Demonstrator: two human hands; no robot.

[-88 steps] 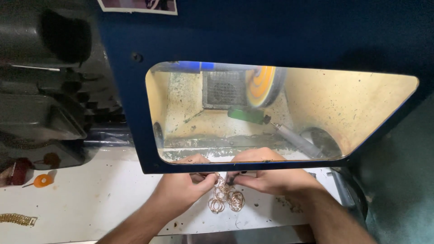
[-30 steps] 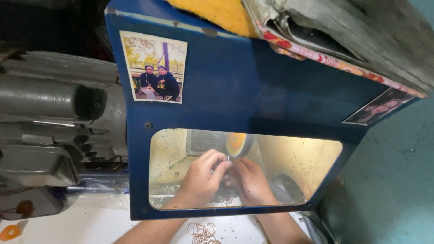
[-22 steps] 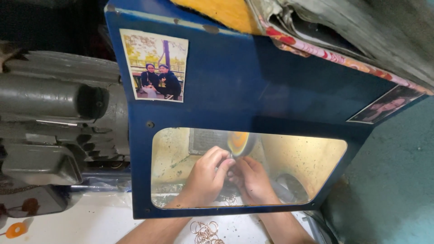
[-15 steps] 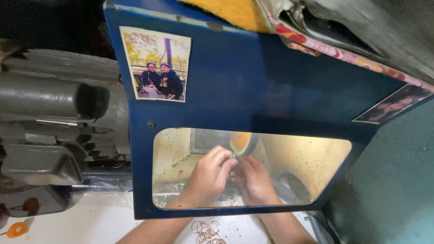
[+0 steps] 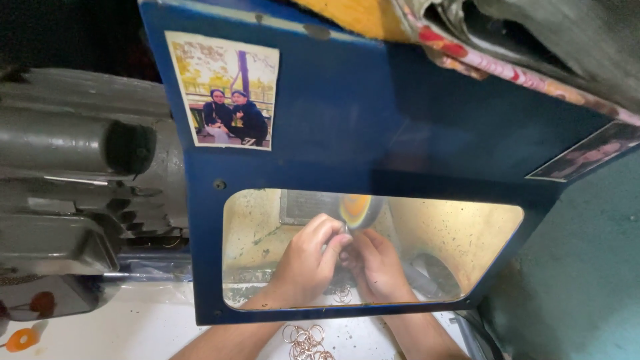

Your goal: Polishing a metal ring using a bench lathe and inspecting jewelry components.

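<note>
From the head camera we look down through the clear window of a blue guard into a lit, dusty chamber, where both our hands are pushed in close together. Our left hand has its fingers curled together, pinching something small that stays hidden between the hands, so we cannot tell what it is. Our right hand touches the left, its fingers also bunched and closed around the same hidden spot. Just above the fingers of both hands spins a blurred yellow-orange polishing wheel, and the fingertips reach right up to its lower edge. Below the wrists, outside the guard, a bunch of thin metal rings lies on the white tabletop. Well to the left of the fingers sits a grey motor housing, and above them, on the guard's face, a photograph is stuck.
</note>
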